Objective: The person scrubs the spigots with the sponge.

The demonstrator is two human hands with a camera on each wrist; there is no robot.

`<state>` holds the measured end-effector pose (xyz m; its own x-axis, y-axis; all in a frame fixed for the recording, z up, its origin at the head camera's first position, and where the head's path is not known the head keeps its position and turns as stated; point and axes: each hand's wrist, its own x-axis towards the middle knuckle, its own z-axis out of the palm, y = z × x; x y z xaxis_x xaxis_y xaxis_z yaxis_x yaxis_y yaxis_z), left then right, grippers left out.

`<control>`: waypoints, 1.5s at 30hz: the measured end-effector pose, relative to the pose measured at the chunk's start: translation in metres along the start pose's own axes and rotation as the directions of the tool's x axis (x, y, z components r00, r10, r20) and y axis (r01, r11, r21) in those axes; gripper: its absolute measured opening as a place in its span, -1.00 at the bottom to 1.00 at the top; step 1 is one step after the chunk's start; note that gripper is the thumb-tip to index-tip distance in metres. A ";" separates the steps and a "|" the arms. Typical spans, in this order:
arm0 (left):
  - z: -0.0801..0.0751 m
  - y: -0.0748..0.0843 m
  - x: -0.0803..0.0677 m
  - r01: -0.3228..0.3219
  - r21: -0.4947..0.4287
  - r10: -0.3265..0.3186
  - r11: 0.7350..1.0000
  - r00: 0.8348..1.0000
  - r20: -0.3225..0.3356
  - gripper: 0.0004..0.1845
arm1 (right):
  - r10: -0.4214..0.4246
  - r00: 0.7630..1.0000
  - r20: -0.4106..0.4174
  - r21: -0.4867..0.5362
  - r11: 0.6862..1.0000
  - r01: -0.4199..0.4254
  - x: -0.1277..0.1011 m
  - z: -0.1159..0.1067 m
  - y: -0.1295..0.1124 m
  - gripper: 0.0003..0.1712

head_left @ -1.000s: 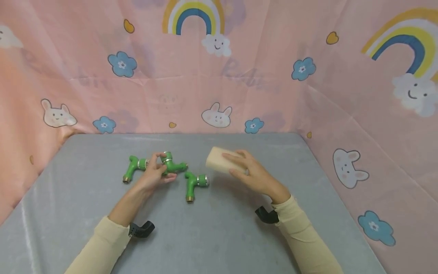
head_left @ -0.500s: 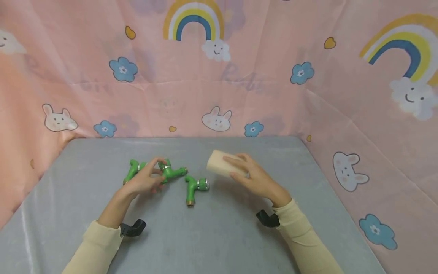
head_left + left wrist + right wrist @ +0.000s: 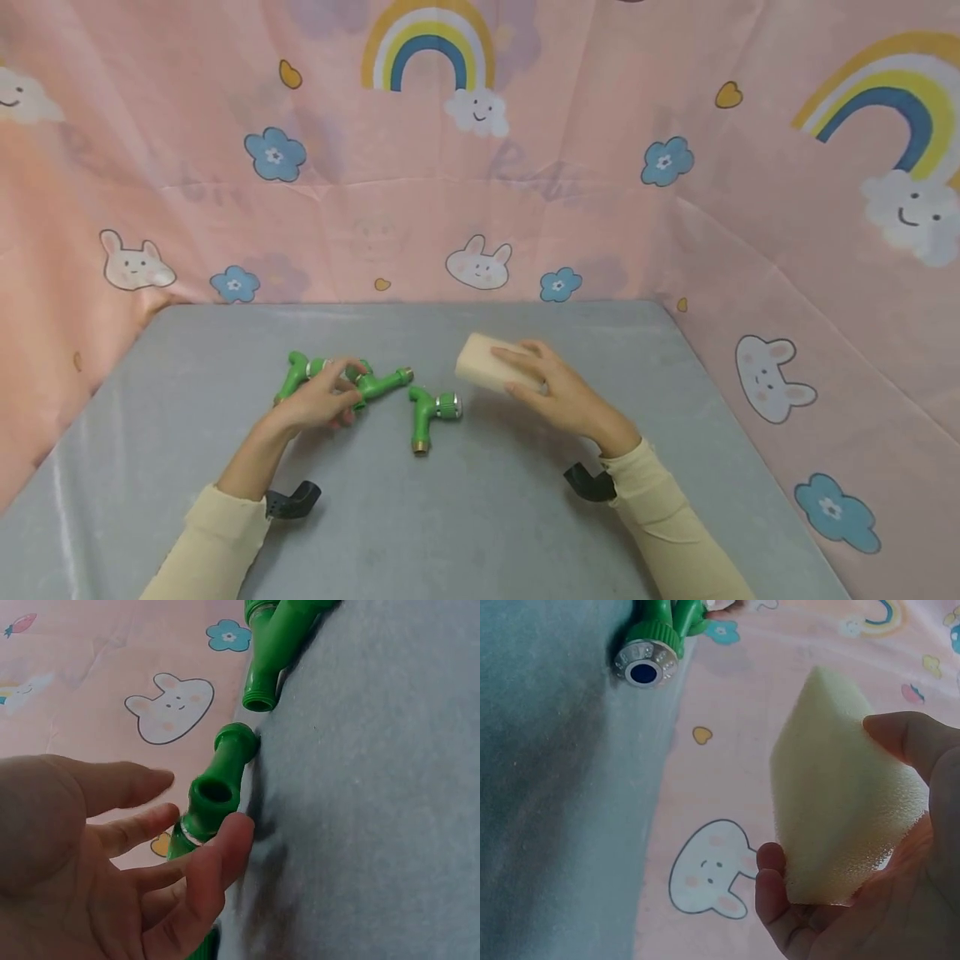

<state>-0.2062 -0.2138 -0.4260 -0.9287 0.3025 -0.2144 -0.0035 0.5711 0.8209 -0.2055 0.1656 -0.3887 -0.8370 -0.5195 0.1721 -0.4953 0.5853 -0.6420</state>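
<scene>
My right hand [image 3: 566, 392] grips a cream foam sponge [image 3: 491, 362] above the table; in the right wrist view, thumb and fingers press the sponge [image 3: 840, 787] from opposite sides. My left hand [image 3: 322, 400] reaches over the middle green faucet [image 3: 384, 383], fingers loosely bent by its knob, which is partly hidden. In the left wrist view, thumb and fingertips stand apart in front of that faucet [image 3: 225, 769], with no firm hold visible. Another green faucet [image 3: 295, 373] lies to the left, partly behind the hand. A third faucet [image 3: 423, 417], with brass end and silver-trimmed knob, lies right of it.
A grey cloth covers the table [image 3: 465, 525]. Pink printed fabric [image 3: 570, 217] hangs behind and at both sides. Black curved pieces [image 3: 294, 500] are fixed at both cuffs.
My left hand has drawn back left, then its fingers have dipped over the middle faucet's knob. That faucet has turned slightly. The right hand and sponge stay nearly still; the view has tilted a little.
</scene>
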 end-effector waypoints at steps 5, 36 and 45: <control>-0.001 -0.004 0.000 0.031 0.031 -0.032 0.999 0.999 0.023 -0.57 | -0.006 1.000 0.006 -0.008 1.000 0.006 -0.001 0.003 0.000 -0.42; -0.050 0.000 -0.024 -0.004 0.114 0.032 0.994 0.969 -0.246 -0.46 | 0.005 1.000 0.025 -0.015 1.000 -0.004 0.001 0.004 0.001 -0.40; -0.058 -0.015 -0.022 0.066 0.162 -0.023 0.984 0.967 -0.255 -0.43 | -0.011 1.000 0.011 -0.018 1.000 0.011 0.001 0.004 0.000 -0.41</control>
<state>-0.2075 -0.2728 -0.4028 -0.9923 0.0845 -0.0908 -0.0046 0.7062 0.7080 -0.2057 0.1624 -0.3918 -0.8289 -0.5328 0.1707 -0.5087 0.5907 -0.6264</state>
